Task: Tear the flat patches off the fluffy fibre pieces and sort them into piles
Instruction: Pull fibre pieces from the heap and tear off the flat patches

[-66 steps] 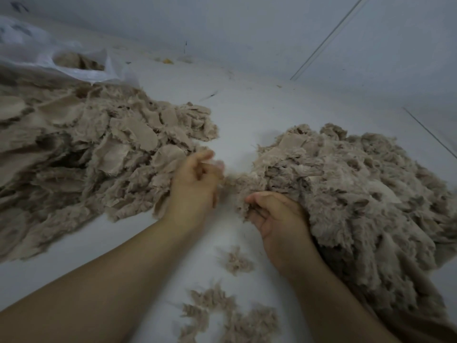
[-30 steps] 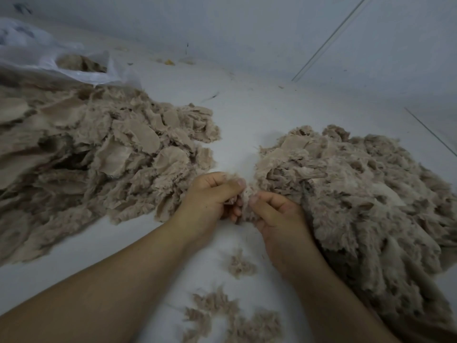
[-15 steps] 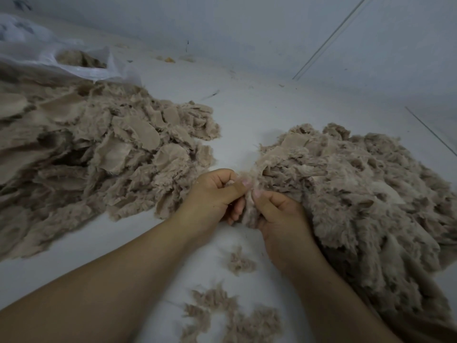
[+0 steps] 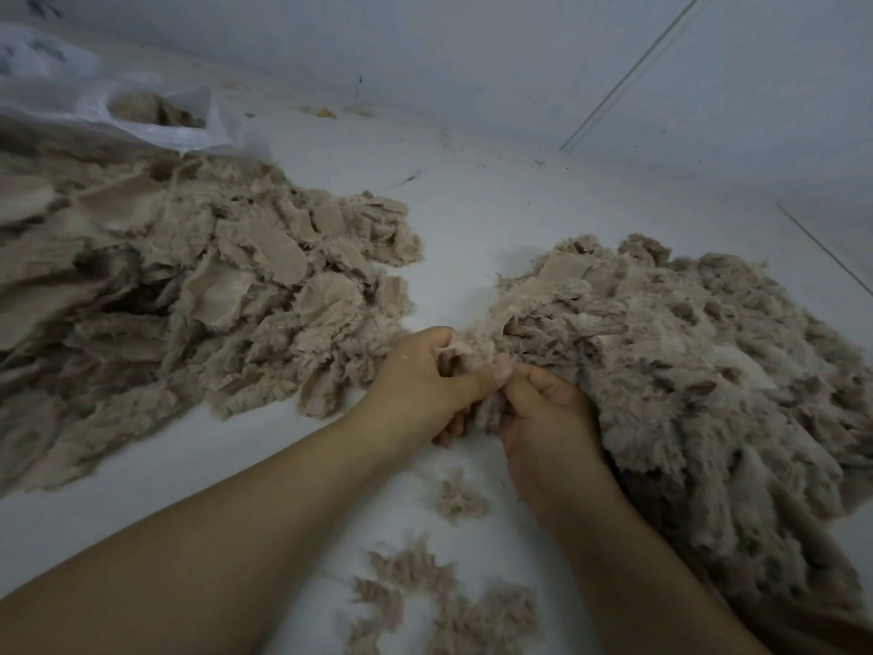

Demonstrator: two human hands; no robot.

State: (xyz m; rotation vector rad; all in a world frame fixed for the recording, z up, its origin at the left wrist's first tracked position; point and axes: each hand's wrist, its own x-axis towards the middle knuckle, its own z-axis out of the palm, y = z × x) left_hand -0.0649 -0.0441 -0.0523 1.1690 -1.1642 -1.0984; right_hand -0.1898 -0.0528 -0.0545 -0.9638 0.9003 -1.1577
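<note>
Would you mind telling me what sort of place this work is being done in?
Probably a plain workroom or small textile-scrap sorting space: large heaps of beige fluffy fibre pieces lie on a bare white surface, beside a plastic bag holding more, against an unfinished pale wall.

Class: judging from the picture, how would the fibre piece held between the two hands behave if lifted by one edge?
The fibre piece would probably flop, since it bunches between the left hand and right hand. Its fluffy, frayed edges suggest it is light and sheds tufts.
</note>
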